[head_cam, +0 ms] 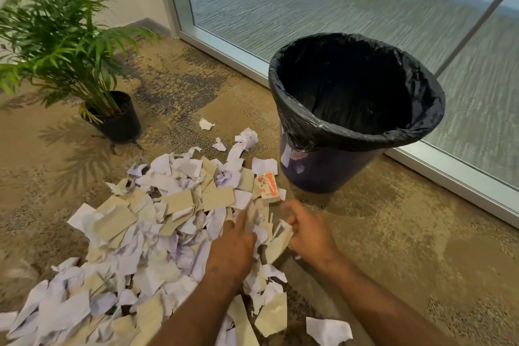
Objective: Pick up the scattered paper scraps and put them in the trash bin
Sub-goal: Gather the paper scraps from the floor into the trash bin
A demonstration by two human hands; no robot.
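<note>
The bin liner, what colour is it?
Black. The liner, glossy plastic folded over the rim, shows in the head view, the only one.

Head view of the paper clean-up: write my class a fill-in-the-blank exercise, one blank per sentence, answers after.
1. The bin is lined with a ____ bag.
2. The potted plant stands to the ____ of the bin.
3. The scraps lie on the ____.
4. The right hand holds a scrap of ____.

Answers: black; left; carpet; paper
</note>
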